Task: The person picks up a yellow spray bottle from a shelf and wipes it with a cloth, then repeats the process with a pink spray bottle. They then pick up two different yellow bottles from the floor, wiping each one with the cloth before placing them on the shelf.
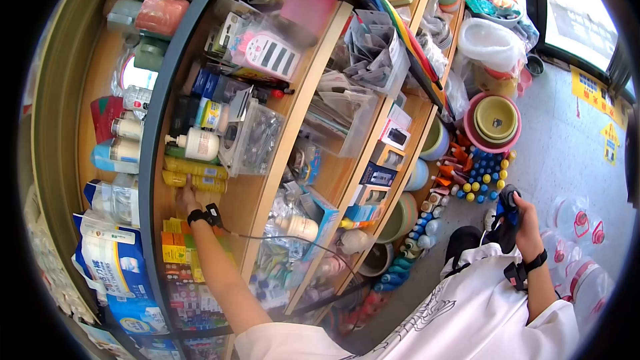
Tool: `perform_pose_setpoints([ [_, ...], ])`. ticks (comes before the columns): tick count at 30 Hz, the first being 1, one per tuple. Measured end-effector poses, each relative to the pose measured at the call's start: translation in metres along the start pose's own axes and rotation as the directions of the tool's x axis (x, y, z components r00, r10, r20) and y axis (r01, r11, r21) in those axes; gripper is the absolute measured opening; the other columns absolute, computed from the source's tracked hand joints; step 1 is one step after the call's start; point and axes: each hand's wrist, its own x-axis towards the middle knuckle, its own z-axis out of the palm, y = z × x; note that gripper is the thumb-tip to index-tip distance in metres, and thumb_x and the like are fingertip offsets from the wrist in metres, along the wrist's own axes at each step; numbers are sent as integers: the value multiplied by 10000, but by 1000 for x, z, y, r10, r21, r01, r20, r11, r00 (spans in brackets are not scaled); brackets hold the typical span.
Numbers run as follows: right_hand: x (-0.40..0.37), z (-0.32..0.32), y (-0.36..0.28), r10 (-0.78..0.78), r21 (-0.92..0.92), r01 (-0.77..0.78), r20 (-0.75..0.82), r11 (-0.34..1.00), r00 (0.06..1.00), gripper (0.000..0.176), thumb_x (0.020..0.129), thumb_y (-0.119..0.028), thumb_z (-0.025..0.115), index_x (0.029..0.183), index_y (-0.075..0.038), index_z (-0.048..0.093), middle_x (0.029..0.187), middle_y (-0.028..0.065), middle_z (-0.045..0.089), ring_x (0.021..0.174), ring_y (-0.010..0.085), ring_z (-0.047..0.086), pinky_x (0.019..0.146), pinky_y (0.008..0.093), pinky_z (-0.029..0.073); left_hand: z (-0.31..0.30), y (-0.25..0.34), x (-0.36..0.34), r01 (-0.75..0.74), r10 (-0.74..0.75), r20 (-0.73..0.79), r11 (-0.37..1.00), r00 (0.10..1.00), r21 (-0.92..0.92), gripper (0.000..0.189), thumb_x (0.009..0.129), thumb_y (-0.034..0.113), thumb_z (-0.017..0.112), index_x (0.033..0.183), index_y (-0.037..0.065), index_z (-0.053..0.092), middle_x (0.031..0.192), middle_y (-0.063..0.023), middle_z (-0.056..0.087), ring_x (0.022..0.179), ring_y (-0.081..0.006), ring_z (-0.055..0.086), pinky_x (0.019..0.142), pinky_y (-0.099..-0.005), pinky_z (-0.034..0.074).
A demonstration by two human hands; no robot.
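My left hand (187, 199) reaches into the shelf, its fingers on the lower of two yellow bottles (212, 184) that lie side by side in this tilted view. Against them stands a white pump bottle (201, 144), and small yellow and orange boxes (175, 247) are on the other side of my wrist. My right hand (527, 221) is held near my body, fingers closed around a dark blue and black cloth-like item (509, 208), whose exact kind I cannot make out.
Clear plastic bins (257, 139) and boxed goods (382, 175) fill the shelves. On the floor are nested basins (495, 120), many blue and yellow-capped bottles (481, 172) and large clear jugs (567, 217). A black cable (287, 237) runs from my left wrist across the shelf fronts.
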Motion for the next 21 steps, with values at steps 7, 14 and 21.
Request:
perform_pose_setpoints([
  [7, 6, 4, 10, 7, 9, -7, 24, 1000, 1000, 263, 919, -290, 601, 1043, -62, 639, 883, 56, 681, 734, 177, 627, 652, 306, 514, -16, -34, 44, 197, -168, 209, 972, 963, -125, 279, 874, 80, 708, 1094, -83, 652, 1103, -110, 658, 940, -195, 619, 822, -321, 548],
  [14, 5, 4, 9, -16, 39, 16, 3, 999, 1000, 262, 917, -282, 607, 1052, -60, 642, 888, 55, 685, 741, 178, 634, 639, 307, 519, 12, -36, 7, 184, -195, 95, 976, 976, 113, 202, 859, -38, 683, 1035, -118, 623, 1018, -153, 656, 845, -255, 638, 752, -363, 606],
  [21, 14, 3, 15, 11, 102, -10, -9, 995, 1000, 276, 932, -287, 609, 1075, -51, 626, 881, 56, 689, 719, 173, 650, 618, 299, 538, -11, -79, 79, 287, -300, 246, 954, 922, 88, 174, 835, 18, 721, 997, -19, 670, 942, -23, 665, 685, -154, 599, 612, -289, 551],
])
